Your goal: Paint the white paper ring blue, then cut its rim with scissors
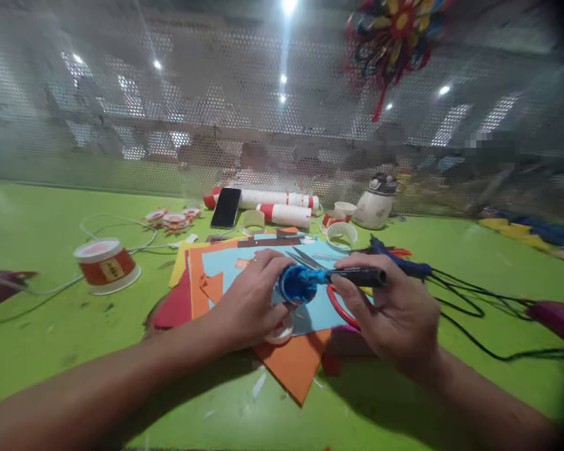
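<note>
My left hand (247,304) is wrapped round a small jar of blue paint (289,291), tilted so its open mouth faces me. In my right hand (397,313) is a paintbrush (357,276) with a black handle, held nearly level. Its blue-coated tip reaches the mouth of the jar. Beneath my hands lie stacked sheets of coloured paper, with light blue paper (225,257) on top and orange paper (296,369) sticking out towards me. Scissors (341,308) with a red and yellow handle rest on the stack, partly hidden by my right hand. A whitish round piece (281,331) sits below the jar.
A red and white paper cup (107,266) stands upside down at left. Behind the paper are a phone (226,208), stacked paper cups (286,215), cut cup rings (341,235) and a white bottle (374,203). Glue guns (557,319) with cords lie at right.
</note>
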Motion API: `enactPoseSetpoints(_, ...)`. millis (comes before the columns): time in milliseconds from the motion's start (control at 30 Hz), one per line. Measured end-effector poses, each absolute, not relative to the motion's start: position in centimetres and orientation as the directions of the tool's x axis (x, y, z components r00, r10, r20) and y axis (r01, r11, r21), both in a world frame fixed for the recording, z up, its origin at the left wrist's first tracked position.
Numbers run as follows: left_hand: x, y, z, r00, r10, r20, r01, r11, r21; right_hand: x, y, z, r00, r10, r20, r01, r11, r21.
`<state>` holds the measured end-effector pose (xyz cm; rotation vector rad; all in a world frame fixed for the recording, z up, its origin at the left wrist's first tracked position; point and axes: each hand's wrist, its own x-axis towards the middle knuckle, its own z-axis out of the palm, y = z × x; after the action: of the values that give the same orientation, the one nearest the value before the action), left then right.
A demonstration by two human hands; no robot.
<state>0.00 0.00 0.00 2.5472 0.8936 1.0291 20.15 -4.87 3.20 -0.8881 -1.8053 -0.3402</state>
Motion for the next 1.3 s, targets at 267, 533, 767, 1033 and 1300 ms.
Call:
enactPoseSetpoints(267, -0.2, -0.1, 0.1, 0.565, 0.615, 0.550, 0.441, -0.788, 0.428, 19.9, -5.5, 3.0, -0.179, 0.455, 0.872, 0.670, 0.706, -0.231)
enactPoseSetpoints(533, -0.1, -0.4, 0.5, 0.564, 0.614, 0.552, 0.431, -0.789, 0.438, 19.9, -5.2, 3.0, -0.209, 0.487, 0.848, 0.676, 0.699, -0.235)
enactPoseSetpoints(767, -0.3, 0.6, 0.0, 0.547, 0.651, 0.526, 0.439, -0.758, 0.482, 20.1, -5.1, 3.0, -0.177, 0.515, 0.839, 0.654, 0.698, -0.291)
enactPoseSetpoints(1033, 0.0, 2.1, -0.6, 0.460, 0.777, 0.429, 0.463, -0.623, 0.631, 20.5, -5.4, 3.1, 0.155, 0.610, 0.777, 0.469, 0.647, -0.601)
enactPoseSetpoints(1300, 0.5, 3.4, -1.0, 0.390, 0.891, 0.233, 0.560, -0.430, 0.708, 20.9, -3.1, 4.8, 0.318, 0.906, 0.279, -0.216, 0.356, -0.909)
